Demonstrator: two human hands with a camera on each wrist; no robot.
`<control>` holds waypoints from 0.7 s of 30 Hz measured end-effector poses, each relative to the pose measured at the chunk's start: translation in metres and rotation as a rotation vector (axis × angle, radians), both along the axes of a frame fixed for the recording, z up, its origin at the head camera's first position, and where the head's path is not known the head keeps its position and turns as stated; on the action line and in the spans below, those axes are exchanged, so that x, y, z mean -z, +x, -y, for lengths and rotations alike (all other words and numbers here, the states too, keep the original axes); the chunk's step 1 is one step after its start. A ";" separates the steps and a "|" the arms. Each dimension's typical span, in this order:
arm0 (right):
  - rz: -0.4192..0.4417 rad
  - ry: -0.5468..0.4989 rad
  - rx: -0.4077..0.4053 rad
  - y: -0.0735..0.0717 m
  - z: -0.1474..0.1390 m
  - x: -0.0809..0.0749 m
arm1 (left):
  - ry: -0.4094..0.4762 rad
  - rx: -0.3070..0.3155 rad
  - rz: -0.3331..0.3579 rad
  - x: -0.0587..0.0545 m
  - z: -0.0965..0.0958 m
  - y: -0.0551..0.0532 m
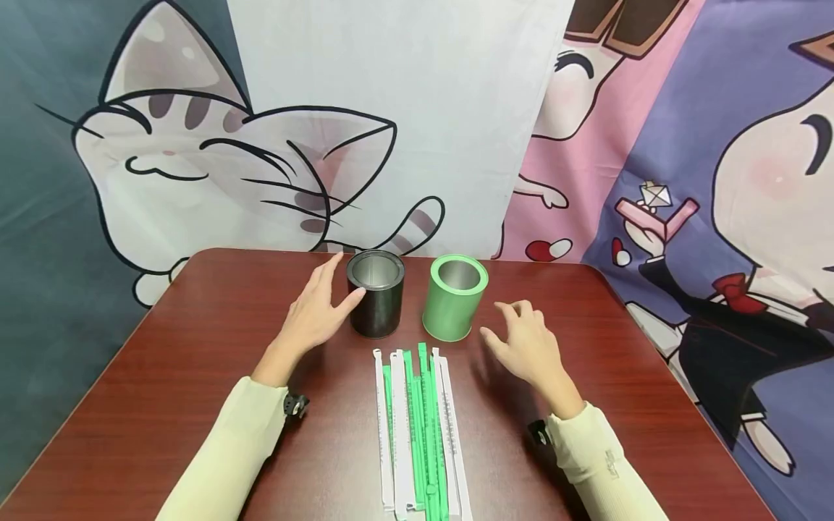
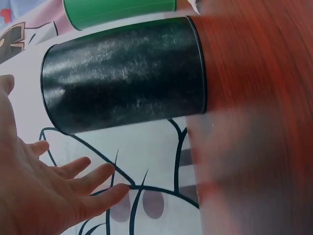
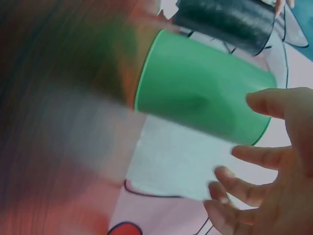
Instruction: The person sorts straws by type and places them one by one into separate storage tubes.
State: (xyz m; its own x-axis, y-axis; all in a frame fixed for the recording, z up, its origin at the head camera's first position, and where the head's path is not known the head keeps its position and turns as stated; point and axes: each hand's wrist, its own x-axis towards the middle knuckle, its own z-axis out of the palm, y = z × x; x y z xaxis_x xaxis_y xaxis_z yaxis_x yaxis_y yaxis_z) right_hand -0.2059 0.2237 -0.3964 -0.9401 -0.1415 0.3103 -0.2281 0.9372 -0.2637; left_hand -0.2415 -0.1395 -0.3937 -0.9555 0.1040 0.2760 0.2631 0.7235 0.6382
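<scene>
A black cylindrical can [image 1: 376,311] and a green one [image 1: 451,311] stand upright side by side near the far edge of the table, both open at the top. My left hand [image 1: 317,307] is just left of the black can, fingers spread and thumb near its rim; the left wrist view shows a gap between this hand [image 2: 58,191] and the can's wall [image 2: 124,76]. Right of the green can hovers my right hand [image 1: 526,344], fingers loosely bent and holding nothing. In the right wrist view its fingers [image 3: 259,155] are close to the green can [image 3: 200,90]; contact cannot be told.
Several long white strips [image 1: 402,434] and green strips [image 1: 430,434] lie in a bundle in front of the cans, pointing toward the table's near edge. The reddish-brown table [image 1: 195,405] ends at a cloth backdrop [image 1: 404,58] with cartoon figures.
</scene>
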 end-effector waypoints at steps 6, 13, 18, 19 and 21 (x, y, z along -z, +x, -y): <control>0.138 -0.019 -0.038 0.012 0.013 -0.006 | 0.150 0.028 0.020 -0.002 -0.011 -0.007; 0.276 -0.063 -0.054 0.022 0.030 -0.003 | 0.261 0.027 0.007 0.003 -0.023 -0.014; 0.391 -0.065 -0.047 0.029 0.041 0.001 | 0.334 0.010 0.020 0.006 -0.030 -0.017; 0.411 -0.057 -0.047 0.030 0.043 0.002 | 0.344 0.009 0.024 0.006 -0.031 -0.017; 0.446 -0.033 -0.047 0.032 0.045 0.004 | 0.360 0.009 0.027 0.006 -0.033 -0.018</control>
